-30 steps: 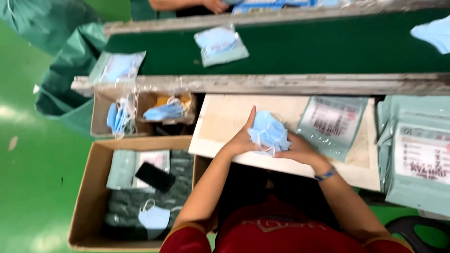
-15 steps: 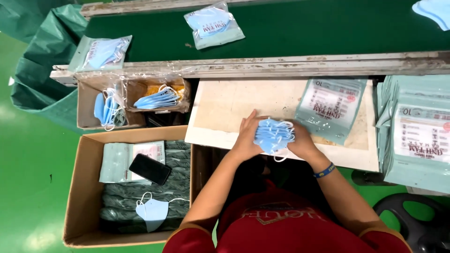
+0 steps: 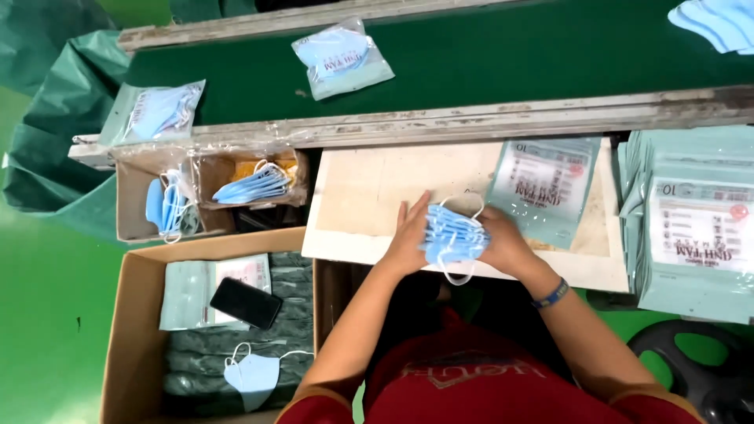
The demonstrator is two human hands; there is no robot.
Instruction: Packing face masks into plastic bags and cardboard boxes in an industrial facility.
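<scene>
Masks [image 3: 454,235] form a light-blue stack pressed between our two hands, over the near edge of the pale board [image 3: 369,196]. We take this board as the landmark. Our left hand [image 3: 408,235] lies flat against the stack's left side, fingers straight and pointing away from us. Our right hand [image 3: 503,239] cups the right side, fingers curled around it. The stack stands on edge, its long axis running away from us across the board, with ear loops showing at both ends. Both hands touch it equally; neither is nearer. On the board's right part, just beside our right hand, lies a flat pale-green pouch [image 3: 542,188]. Beyond the board's far edge runs the green belt [image 3: 510,63].
</scene>
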